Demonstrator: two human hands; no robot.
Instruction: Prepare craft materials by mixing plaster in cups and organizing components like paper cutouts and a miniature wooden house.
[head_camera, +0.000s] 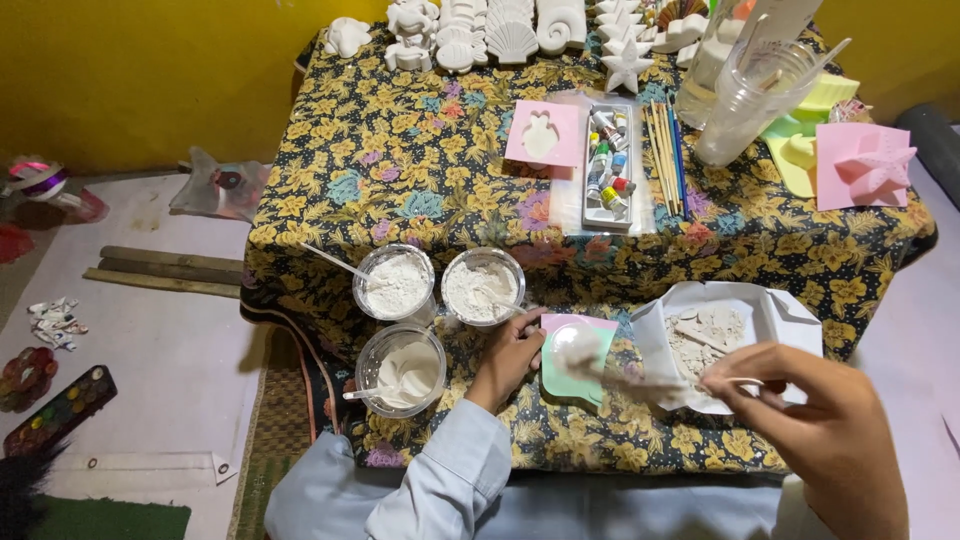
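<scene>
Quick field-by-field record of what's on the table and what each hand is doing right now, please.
Surface: low table under a floral cloth
Left hand: steadies a green mould
Right hand: holds a thin stick, blurred, over the mould
Near cups: two cups of white powder, one cup of white paste
Right of mould: white paper with plaster scraps
Middle: tray of paint tubes, brushes
Far edge: white plaster shapes

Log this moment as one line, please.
left hand: steadies green plastic mould | right hand: holds thin white stick over mould | three powder cups alongside
</scene>
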